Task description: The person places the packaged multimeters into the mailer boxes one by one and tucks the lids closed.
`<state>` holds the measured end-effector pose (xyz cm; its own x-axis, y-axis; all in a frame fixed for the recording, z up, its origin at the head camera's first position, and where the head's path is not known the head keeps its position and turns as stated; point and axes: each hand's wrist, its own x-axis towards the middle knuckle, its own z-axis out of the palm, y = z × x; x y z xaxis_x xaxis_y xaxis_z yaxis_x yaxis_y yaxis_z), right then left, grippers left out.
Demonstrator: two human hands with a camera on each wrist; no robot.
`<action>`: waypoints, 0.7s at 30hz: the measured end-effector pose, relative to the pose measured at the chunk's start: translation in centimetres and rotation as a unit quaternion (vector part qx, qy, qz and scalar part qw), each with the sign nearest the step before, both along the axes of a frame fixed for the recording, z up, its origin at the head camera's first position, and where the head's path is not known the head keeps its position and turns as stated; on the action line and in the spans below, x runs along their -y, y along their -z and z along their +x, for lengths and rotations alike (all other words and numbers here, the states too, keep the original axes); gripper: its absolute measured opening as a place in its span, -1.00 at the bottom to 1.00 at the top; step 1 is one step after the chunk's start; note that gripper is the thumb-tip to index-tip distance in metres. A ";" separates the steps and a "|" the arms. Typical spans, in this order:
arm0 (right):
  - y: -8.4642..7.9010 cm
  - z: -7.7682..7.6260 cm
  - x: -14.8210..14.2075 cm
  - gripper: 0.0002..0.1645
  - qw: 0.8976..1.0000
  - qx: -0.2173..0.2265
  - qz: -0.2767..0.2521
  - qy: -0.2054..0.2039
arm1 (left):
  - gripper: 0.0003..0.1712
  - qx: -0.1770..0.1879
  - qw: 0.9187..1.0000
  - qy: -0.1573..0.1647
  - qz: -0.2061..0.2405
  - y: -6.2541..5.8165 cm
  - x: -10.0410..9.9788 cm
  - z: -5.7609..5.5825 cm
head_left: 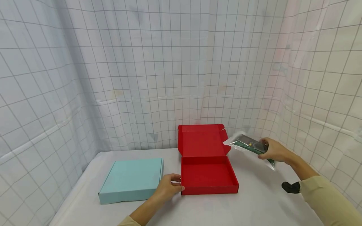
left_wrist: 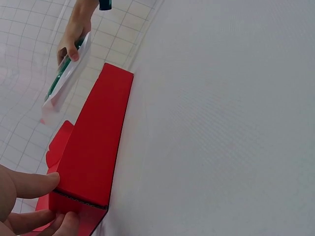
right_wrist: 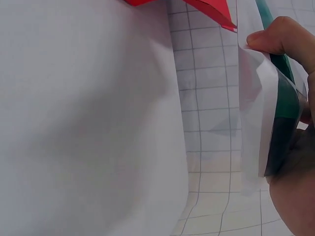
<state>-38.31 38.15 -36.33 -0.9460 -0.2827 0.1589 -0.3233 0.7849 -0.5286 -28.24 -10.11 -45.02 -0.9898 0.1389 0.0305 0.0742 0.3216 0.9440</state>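
A red cardboard box [head_left: 210, 190] stands on the table with its lid raised at the back and its tray bare inside. At its front left corner my left hand [head_left: 168, 187] holds on, the thumb [left_wrist: 37, 185] on the front wall and the bent fingers on the side wall. Up in the air to the right of the box, my right hand [head_left: 275, 150] grips a clear plastic packet [head_left: 249, 145] with a flat green and dark item in it. The packet tilts toward the raised lid. In the right wrist view the thumb [right_wrist: 275, 37] presses on the packet, and part of the palm is cut off.
A closed light blue box [head_left: 134, 175] lies left of the red box, close to my left forearm. White cloth covers the table [head_left: 215, 210]. Gridded white curtains [head_left: 158, 78] hang behind and at both sides. A dark object [head_left: 290, 187] shows by my right sleeve.
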 end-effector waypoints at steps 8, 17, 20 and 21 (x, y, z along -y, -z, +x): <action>-0.3 -0.2 2.3 0.00 0.999 -0.020 0.014 -0.026 | -0.44 0.000 1.000 0.001 -0.005 -0.2 0.0 0.1; -0.2 -0.3 5.3 -0.02 0.997 -0.043 0.034 -0.051 | -0.44 0.003 1.000 0.000 -0.006 -0.2 0.1 0.1; 0.1 -0.4 6.1 -0.02 0.997 -0.032 0.021 -0.067 | -0.44 0.004 1.000 0.001 -0.006 -0.2 0.1 0.0; 0.2 -0.5 6.3 -0.01 0.997 -0.030 0.017 -0.071 | -0.44 0.005 1.000 -0.001 -0.008 -0.3 0.1 0.1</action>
<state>-38.81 31.80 -36.54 -0.8850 -0.4195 0.2020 -0.4628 0.7457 -0.4793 -28.17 -10.19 -44.77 -0.9903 0.1377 0.0185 0.0643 0.3362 0.9396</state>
